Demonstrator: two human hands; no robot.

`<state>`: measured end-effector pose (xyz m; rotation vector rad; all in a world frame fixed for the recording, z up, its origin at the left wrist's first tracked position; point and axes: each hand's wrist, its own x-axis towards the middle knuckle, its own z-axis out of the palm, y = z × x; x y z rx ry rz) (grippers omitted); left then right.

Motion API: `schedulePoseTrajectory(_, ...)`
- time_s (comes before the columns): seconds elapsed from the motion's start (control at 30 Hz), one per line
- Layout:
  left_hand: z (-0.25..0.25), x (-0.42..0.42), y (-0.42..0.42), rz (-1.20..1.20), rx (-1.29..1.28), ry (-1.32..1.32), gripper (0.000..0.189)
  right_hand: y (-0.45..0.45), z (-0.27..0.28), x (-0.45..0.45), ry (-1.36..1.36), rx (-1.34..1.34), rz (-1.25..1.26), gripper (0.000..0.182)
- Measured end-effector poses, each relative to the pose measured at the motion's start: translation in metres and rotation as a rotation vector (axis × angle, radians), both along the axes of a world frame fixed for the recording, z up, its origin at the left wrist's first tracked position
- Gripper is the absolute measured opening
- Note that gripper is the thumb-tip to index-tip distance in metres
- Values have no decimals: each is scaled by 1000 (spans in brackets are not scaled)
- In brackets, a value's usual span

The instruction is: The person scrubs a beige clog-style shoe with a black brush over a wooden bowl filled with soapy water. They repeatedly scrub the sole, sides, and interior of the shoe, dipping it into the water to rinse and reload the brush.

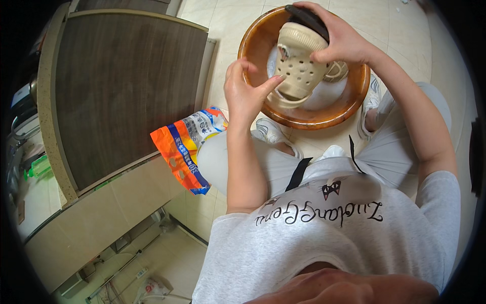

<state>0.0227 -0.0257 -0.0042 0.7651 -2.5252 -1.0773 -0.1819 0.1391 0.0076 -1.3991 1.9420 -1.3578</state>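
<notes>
A beige perforated clog is tilted over a brown glazed basin, its heel strap towards me. My right hand grips the toe end, together with a dark elongated object whose kind is unclear, perhaps a brush. My left hand is at the basin's left side, fingers spread from the thumb; the thumb tip lies at or against the clog near its strap opening. Part of another beige clog shows behind, under my right wrist. Whitish suds cover part of the basin's bottom.
An orange and blue plastic detergent bag lies beside my left knee. A dark wood-grain cabinet panel stands at the left, with a green bottle on a surface beyond. My white shoes flank the basin on the tiled floor.
</notes>
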Motion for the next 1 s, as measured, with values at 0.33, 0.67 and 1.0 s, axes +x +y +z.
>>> schedulePoseTrajectory(0.33, -6, -22, 17, -157, 286, 164, 66, -3, -4, 19, 17, -93, 90, 103)
schedulePoseTrajectory(0.67, -25, -23, 8, 62, 460, 521, 48, -4, 9, 41, 386, -228, 55, 75)
schedulePoseTrajectory(1.0, -13, -24, 13, -52, -11, 452, 49, 3, 29, 24, 228, -225, 21, 70)
